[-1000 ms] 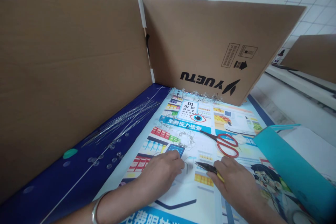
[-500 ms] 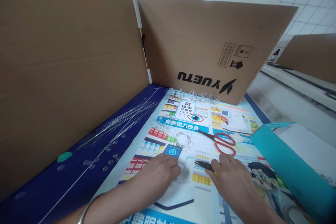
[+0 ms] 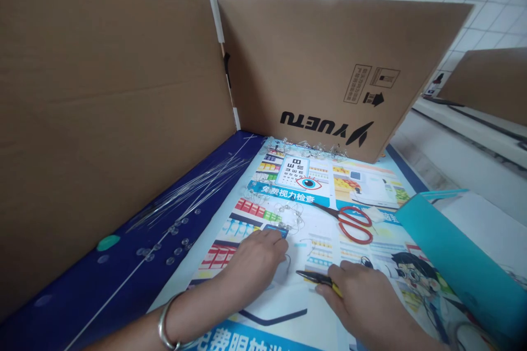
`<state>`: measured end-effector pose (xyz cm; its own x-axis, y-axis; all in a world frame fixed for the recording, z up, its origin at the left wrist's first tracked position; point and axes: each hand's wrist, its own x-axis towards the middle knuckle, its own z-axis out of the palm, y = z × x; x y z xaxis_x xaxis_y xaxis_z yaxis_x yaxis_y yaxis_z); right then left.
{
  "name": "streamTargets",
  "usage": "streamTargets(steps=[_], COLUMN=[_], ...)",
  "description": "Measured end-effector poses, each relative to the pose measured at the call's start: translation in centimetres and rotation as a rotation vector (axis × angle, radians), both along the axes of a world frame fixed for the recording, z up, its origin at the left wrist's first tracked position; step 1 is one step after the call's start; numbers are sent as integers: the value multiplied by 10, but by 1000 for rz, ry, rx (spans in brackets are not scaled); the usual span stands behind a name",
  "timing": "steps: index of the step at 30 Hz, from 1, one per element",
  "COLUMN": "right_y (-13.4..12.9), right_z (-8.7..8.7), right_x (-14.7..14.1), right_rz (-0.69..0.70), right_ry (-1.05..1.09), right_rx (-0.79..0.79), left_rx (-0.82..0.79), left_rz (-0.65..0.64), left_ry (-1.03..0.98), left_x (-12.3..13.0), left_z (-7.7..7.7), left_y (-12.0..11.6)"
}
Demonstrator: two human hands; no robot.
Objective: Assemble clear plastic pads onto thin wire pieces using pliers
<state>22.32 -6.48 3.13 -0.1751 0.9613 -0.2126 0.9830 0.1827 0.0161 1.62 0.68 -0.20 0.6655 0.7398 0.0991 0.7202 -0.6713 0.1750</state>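
My right hand (image 3: 356, 301) is shut on a pair of yellow-handled needle-nose pliers (image 3: 317, 278), their black jaws pointing left across a printed poster sheet (image 3: 321, 307). My left hand (image 3: 257, 263) rests on the sheet a short way left of the jaws, with a thin curved wire (image 3: 288, 263) at its fingertips. I cannot tell whether those fingers grip the wire. Above the hand lies a small cluster of wire and clear beads (image 3: 286, 216). Red-handled scissors (image 3: 354, 225) lie open beyond the pliers.
A dark blue mat (image 3: 102, 274) on the left carries thin metal rods (image 3: 193, 189), clear beads (image 3: 177, 244) and a green disc (image 3: 108, 242). Cardboard panels (image 3: 115, 109) stand left and behind. A teal folder (image 3: 461, 258) lies at right.
My right hand has moved left and toward me, carrying the pliers. My left hand has shifted slightly and now covers more of the blue printed icon.
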Motion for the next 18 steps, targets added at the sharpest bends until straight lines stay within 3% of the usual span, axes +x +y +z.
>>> streamTargets(steps=[13,18], right_y=[1,1], right_z=[2,-1], right_x=[2,9], right_rz=[19,7], right_ry=[111,263], right_rx=[-20,-56], left_rx=[62,-70], left_rz=[-14,65], left_ry=[58,-63], left_x=[1,-4], left_z=[-5,-6], left_y=[-8,-11])
